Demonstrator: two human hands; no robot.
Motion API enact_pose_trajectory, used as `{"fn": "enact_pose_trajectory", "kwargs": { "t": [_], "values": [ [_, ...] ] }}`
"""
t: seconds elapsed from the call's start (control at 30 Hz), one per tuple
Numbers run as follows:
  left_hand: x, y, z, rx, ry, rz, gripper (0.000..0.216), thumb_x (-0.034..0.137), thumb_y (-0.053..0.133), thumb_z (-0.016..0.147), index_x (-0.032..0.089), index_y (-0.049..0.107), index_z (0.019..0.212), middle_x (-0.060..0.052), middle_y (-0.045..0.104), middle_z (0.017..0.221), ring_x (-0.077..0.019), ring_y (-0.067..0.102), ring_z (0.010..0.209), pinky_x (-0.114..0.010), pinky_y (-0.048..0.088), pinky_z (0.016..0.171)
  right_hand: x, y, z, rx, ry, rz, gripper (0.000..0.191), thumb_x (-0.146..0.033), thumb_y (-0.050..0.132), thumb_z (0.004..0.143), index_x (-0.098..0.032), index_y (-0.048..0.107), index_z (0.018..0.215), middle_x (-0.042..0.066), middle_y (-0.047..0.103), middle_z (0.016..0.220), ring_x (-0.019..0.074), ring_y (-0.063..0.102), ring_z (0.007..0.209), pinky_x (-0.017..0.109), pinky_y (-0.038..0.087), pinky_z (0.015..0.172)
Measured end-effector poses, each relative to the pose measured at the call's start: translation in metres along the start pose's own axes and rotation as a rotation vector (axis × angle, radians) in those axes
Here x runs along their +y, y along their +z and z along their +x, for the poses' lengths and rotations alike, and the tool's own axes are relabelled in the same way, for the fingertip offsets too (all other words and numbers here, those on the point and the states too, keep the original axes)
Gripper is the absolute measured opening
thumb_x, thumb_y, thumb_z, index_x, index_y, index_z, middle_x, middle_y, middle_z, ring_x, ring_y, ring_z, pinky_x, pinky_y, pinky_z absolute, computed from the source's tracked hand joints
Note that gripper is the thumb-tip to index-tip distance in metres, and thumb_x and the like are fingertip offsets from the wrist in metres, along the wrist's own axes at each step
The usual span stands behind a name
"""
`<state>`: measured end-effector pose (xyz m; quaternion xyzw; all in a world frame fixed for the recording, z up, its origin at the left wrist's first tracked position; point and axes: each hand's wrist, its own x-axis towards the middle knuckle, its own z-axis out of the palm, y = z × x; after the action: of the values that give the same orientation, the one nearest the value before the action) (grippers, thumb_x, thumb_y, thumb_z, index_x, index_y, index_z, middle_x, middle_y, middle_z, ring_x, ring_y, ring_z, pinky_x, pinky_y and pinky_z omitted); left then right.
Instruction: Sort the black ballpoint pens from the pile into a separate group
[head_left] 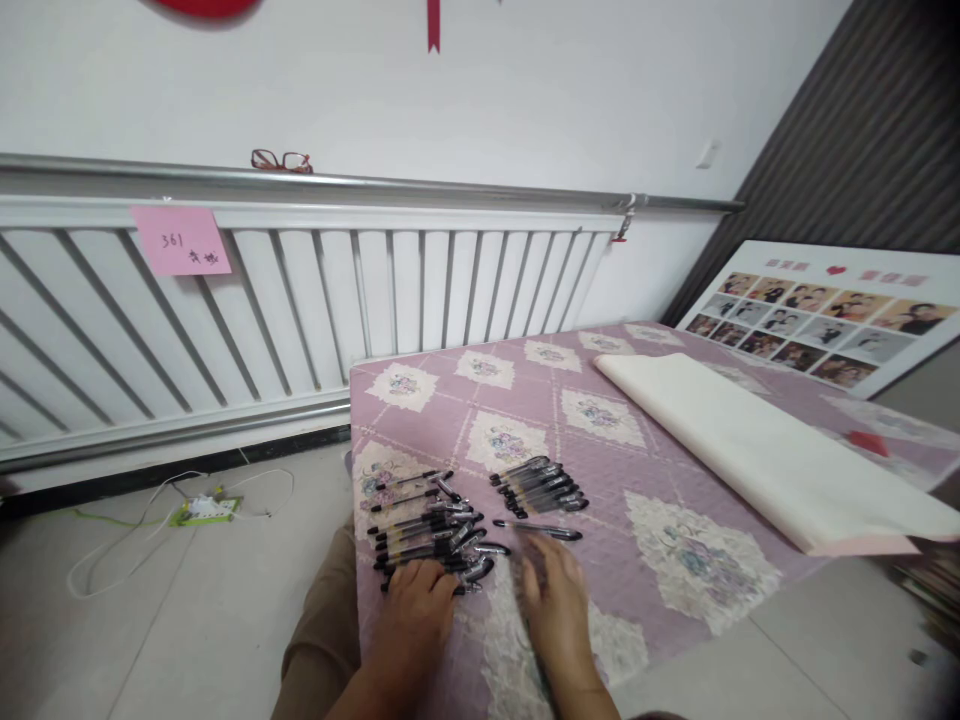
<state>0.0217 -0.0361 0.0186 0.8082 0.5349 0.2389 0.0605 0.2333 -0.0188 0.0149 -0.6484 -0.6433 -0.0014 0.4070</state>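
1. A loose pile of black pens (431, 530) lies near the tabletop's (675, 560) left edge. A tidier bundle (541, 485) sits apart from it, at 2 o'clock.
2. 1 single pen (537, 529) lies crosswise just at 12 o'clock of the right hand (556, 600).
3. The right hand is blurred, its grip spread flat with fingers stretched toward that pen.
4. The left hand (416, 612) rests on the pile's near edge. Whether its grip pinches a pen I cannot tell.
5. A cream paper roll (750, 450) lies at 2 o'clock, well apart from both hands, with a photo board (825, 320) beyond it.
6. A radiator (315, 300) at 11 o'clock carries a pink note (182, 240).
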Motion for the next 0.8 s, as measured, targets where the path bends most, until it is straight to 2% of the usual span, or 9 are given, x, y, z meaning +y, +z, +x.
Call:
{"fn": "enact_pose_trajectory", "kwargs": {
  "t": [0.1,0.17,0.27,0.4,0.5,0.6,0.7,0.8],
  "values": [
    [0.000,-0.001,-0.001,0.020,0.003,-0.029,0.020,0.014,0.055,0.085,0.027,0.064,0.098,-0.001,0.061,0.098,-0.0197,0.053,0.093,-0.035,0.039,0.087,0.021,-0.001,0.015,0.067,0.054,-0.186,0.043,-0.035,0.042,0.086,-0.014,0.053,0.123,0.018,0.055,0.125,0.0321,0.046,0.117,0.050,0.037,0.095],
    [0.000,-0.002,-0.001,0.031,-0.005,-0.044,0.021,0.012,0.055,0.085,0.027,0.064,0.097,0.000,0.061,0.097,-0.0195,0.053,0.093,-0.035,0.039,0.087,0.031,-0.001,0.021,0.044,0.099,-0.302,0.046,-0.034,0.039,0.087,-0.013,0.052,0.126,0.019,0.053,0.129,0.0354,0.040,0.123,0.053,0.035,0.093],
    [0.000,-0.003,-0.001,0.052,-0.009,-0.073,0.022,0.011,0.053,0.085,0.027,0.064,0.096,-0.001,0.061,0.097,-0.0200,0.053,0.092,-0.035,0.040,0.086,0.035,-0.001,0.023,-0.030,0.098,-0.401,0.041,-0.031,0.042,0.086,-0.016,0.057,0.121,0.016,0.060,0.122,0.0355,0.043,0.121,0.053,0.035,0.090],
    [0.000,-0.004,-0.001,0.064,-0.002,-0.107,0.022,0.011,0.051,0.085,0.026,0.064,0.095,-0.002,0.061,0.096,-0.0207,0.054,0.092,-0.036,0.041,0.086,0.032,-0.004,0.019,-0.073,0.059,-0.428,0.028,-0.028,0.048,0.084,-0.022,0.066,0.104,0.011,0.067,0.102,0.0308,0.055,0.100,0.047,0.038,0.084],
    [0.000,-0.005,-0.001,0.064,-0.001,-0.114,0.022,0.011,0.051,0.085,0.026,0.064,0.094,-0.002,0.061,0.096,-0.0204,0.054,0.092,-0.036,0.041,0.087,0.032,-0.007,0.016,-0.098,-0.015,-0.327,0.024,-0.026,0.047,0.085,-0.020,0.066,0.098,0.011,0.067,0.093,0.0270,0.056,0.089,0.042,0.042,0.081],
    [0.001,-0.007,-0.001,0.090,0.033,-0.104,0.023,0.010,0.052,0.084,0.026,0.064,0.096,-0.002,0.062,0.095,-0.0201,0.054,0.091,-0.036,0.042,0.087,0.033,-0.010,0.013,-0.070,-0.047,-0.163,0.023,-0.029,0.045,0.087,-0.017,0.062,0.097,0.012,0.066,0.092,0.0258,0.058,0.089,0.041,0.045,0.083],
    [0.002,-0.008,-0.002,0.167,0.113,-0.078,0.026,0.010,0.050,0.085,0.025,0.063,0.101,-0.003,0.062,0.095,-0.0194,0.055,0.090,-0.035,0.042,0.085,0.026,-0.011,0.007,-0.079,-0.008,-0.027,0.024,-0.030,0.043,0.089,-0.017,0.059,0.101,0.011,0.067,0.094,0.0244,0.061,0.089,0.039,0.049,0.081],
    [0.003,-0.007,-0.005,0.286,0.220,-0.058,0.027,0.012,0.048,0.086,0.024,0.062,0.105,-0.004,0.062,0.099,-0.0202,0.054,0.095,-0.038,0.041,0.087,0.004,-0.010,-0.003,-0.186,-0.060,0.099,0.021,-0.028,0.045,0.089,-0.020,0.061,0.100,0.008,0.068,0.094,0.0218,0.063,0.088,0.035,0.051,0.079]
  ]
}}
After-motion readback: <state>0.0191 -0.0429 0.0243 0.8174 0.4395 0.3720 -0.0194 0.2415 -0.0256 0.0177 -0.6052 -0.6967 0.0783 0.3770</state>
